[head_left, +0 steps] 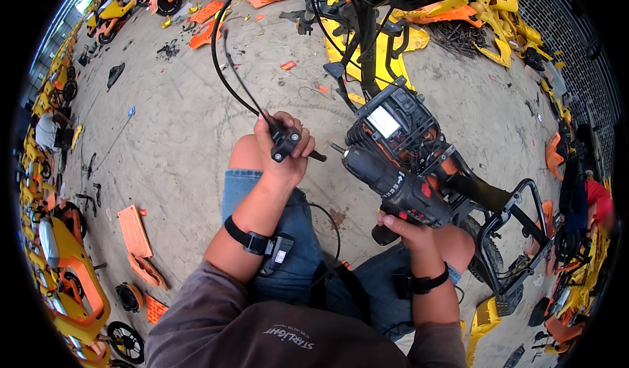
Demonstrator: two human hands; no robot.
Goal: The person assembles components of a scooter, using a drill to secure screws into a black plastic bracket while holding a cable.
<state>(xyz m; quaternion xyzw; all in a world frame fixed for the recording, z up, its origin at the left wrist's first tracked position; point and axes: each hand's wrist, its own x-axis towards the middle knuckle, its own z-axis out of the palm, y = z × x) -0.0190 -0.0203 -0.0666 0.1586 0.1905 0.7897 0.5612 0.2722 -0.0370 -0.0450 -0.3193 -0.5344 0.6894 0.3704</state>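
Observation:
My left hand (290, 171) is closed around a black brake lever (284, 147) with its clamp. A black cable (215, 54) leads from the lever in a loop up toward the scooter's steering column (368, 60). In my right hand (411, 232) is a black cordless drill (386, 178) with red details, its slim bit pointing up and left toward the lever, apart from it. Right behind the drill lies the stripped scooter frame (478, 188), with a black caged box (400, 116) and exposed wiring. The drill hides part of the frame.
Yellow body panels (495, 14) are heaped at the far right near the shutter. Orange panels (134, 230) lie on the concrete floor at left. Yellow and orange scooters (75, 283) line the left side. A person (49, 132) is at the far left. Small scraps dot the floor.

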